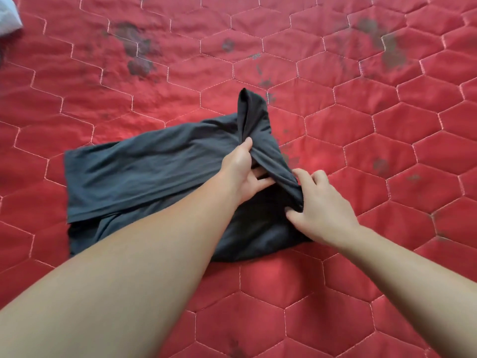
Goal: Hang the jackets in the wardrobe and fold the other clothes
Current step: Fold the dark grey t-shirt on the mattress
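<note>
Looking through the head view, I see a dark garment (144, 174) partly folded on a red hexagon-quilted bedspread (387, 125) with grey stains. Left hand (242, 174) and right hand (320, 210) each pinch its raised fold. Pale cloth (9, 15) lies far left.
</note>
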Motion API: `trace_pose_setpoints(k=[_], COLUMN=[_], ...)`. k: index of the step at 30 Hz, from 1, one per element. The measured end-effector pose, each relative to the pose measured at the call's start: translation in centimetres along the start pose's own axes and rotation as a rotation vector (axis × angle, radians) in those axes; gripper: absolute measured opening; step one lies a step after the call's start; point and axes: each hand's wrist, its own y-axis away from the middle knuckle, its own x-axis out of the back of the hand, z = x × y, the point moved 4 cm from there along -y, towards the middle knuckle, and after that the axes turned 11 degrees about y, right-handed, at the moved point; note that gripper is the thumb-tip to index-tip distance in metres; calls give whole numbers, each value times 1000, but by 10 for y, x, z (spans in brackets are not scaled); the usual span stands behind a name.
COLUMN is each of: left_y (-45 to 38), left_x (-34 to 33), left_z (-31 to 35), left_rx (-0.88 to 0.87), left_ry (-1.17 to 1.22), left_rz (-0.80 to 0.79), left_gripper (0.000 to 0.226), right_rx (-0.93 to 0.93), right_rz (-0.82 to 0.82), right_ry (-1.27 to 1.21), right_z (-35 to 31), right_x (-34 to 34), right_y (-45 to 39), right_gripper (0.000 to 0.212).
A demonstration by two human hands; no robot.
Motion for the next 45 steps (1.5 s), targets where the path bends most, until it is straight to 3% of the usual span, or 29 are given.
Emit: trace_pose_setpoints(k=[2,5,14,24,28,31,36,40,45], left_y=[3,8,35,76,75,66,58,61,67], left_x=[5,14,83,227,276,290,295,306,311], left_z=[4,15,76,155,166,169,180,180,180], left_rx=[2,-7,-73,-185,-258,-284,-346,-376,-452], left_ry=[27,30,13,-32,-213,-319,-208,-255,-241], left_rz=[-15,-55,-139,-116,27,79,53,187,301], left_gripper=[44,47,51,49,31,29,28,23,21], right_rx=[-2,15,102,289,292,294,366,493,686], right_rz=[114,209,285,194,79,26,64,-33,-111], right_ry=[-42,-182,-238,-232,-195,-171,-188,-48,-88], right_z=[-16,-46,-143,-283,-321,-335,-347,-353,-359], right_x=[-1,0,-1,-35,-61,-74,-77,-93,-99], right_y=[11,23,48,69,70,68,70,86,101], right_gripper=[58,59,63,67,68,67,65,69,69])
